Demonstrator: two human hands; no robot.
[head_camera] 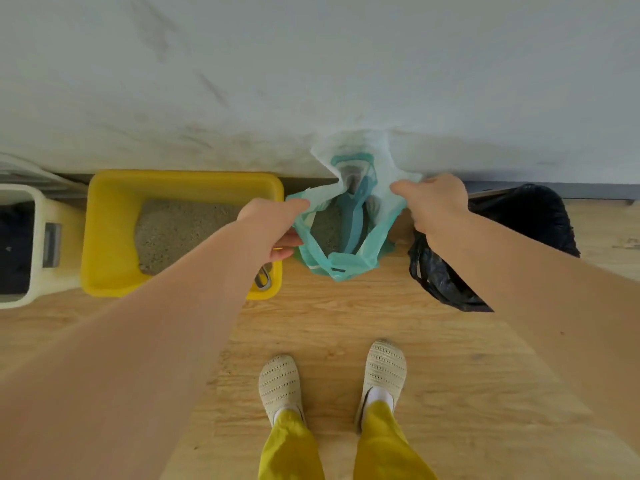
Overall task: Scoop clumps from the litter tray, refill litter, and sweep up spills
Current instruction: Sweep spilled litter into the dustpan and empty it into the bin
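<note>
A yellow litter tray point(104, 237) stands on the wooden floor against the wall, grey litter point(180, 230) heaped toward its back. A metal scoop point(264, 277) lies in its front right corner, partly hidden by my left arm. Just right of the tray sits a teal plastic bag point(346, 261) with grey litter and a blue-green tool inside. My left hand point(273, 225) grips the bag's left rim and my right hand point(436, 202) grips its right rim, holding the mouth wide.
A cream bin point(38, 244) with a dark inside stands left of the tray. A black bin bag point(443, 275) and a black-lined bin point(533, 216) are at the right. My two slippered feet point(332, 379) stand on the floor below. The white wall runs behind.
</note>
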